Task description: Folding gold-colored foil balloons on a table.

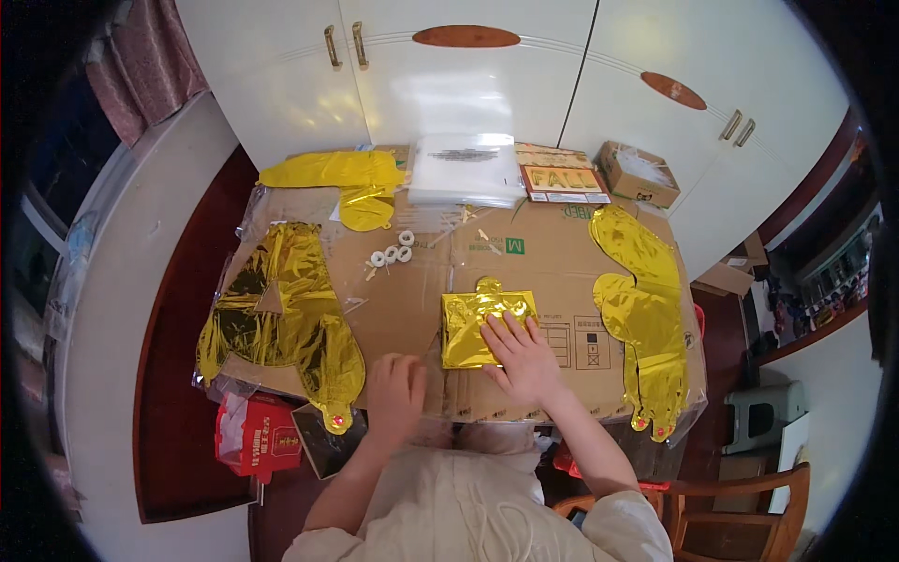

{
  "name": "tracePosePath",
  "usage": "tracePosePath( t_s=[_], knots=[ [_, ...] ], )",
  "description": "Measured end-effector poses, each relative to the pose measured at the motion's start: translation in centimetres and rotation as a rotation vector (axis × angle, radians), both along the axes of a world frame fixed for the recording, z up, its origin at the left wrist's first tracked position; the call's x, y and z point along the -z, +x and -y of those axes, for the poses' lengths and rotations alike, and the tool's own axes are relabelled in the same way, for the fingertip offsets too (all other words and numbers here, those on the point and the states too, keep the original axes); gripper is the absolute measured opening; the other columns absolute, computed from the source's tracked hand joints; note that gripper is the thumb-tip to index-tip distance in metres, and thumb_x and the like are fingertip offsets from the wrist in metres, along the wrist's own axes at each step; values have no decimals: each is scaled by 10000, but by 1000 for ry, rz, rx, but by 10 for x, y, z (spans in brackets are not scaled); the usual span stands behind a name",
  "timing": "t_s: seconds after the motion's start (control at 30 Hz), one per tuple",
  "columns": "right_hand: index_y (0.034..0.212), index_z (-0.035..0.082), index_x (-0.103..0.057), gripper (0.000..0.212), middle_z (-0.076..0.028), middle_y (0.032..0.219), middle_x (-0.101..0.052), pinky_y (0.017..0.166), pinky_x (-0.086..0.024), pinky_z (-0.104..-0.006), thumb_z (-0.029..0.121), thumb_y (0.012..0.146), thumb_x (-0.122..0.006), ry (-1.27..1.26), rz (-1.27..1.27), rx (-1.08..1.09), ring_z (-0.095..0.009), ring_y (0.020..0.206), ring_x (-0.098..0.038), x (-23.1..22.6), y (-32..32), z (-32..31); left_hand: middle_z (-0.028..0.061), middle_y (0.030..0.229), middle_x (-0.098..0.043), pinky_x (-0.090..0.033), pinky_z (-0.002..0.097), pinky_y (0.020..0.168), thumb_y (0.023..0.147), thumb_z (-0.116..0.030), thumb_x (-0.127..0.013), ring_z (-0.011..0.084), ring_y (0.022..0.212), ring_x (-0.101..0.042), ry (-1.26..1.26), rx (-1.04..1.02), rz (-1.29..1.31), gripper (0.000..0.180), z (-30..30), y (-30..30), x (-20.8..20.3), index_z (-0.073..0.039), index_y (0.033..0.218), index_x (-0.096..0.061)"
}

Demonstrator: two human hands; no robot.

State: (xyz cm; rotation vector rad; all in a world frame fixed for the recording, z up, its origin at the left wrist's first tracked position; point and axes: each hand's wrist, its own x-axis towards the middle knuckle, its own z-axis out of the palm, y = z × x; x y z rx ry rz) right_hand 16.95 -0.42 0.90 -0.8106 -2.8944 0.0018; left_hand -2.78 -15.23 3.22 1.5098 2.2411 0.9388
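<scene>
A folded gold foil balloon [473, 323] lies on the cardboard-covered table [552, 272] in front of me. My right hand [520, 356] presses flat on its lower right part, fingers spread. My left hand [395, 391] rests on the cardboard just left of the folded balloon, fingers curled down, holding nothing that I can see.
Large flat gold foil balloons lie at the left [281, 309], the right [646, 309] and the far left back [342, 178]. Small white tape rolls [393, 251] sit mid-table. A stack of clear bags [465, 169], flat packages [562, 178] and a cardboard box [639, 173] line the back. A red bag [257, 433] hangs low left.
</scene>
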Motion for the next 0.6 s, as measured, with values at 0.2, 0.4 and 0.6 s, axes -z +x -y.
tracePosePath(
  t_s=[0.2,0.4,0.6],
  knots=[
    [1426,82,-377,623,-101,1491,-358,1134,-197,-511,427,916,-476,-25,-79,-19,-299,1389,-304,0,0,0,131,797,-687,-529,329,648,825,-190,-670,218,702,-679,-176,3,467,227,-23,-10,14,5,942,-676],
    [1422,81,-385,628,-97,1488,-363,1132,-199,-512,437,913,-481,-20,-82,-19,-298,1385,-310,1,0,0,114,737,-688,-529,335,636,792,-252,-694,202,666,-677,-212,65,381,284,-43,-9,18,4,916,-694],
    [1420,82,-389,622,-96,1487,-364,1136,-193,-506,439,918,-472,-16,-83,-13,-295,1387,-308,1,0,0,126,740,-685,-524,343,638,779,-242,-691,210,669,-673,-218,70,400,267,-49,-12,21,5,880,-700]
  ],
)
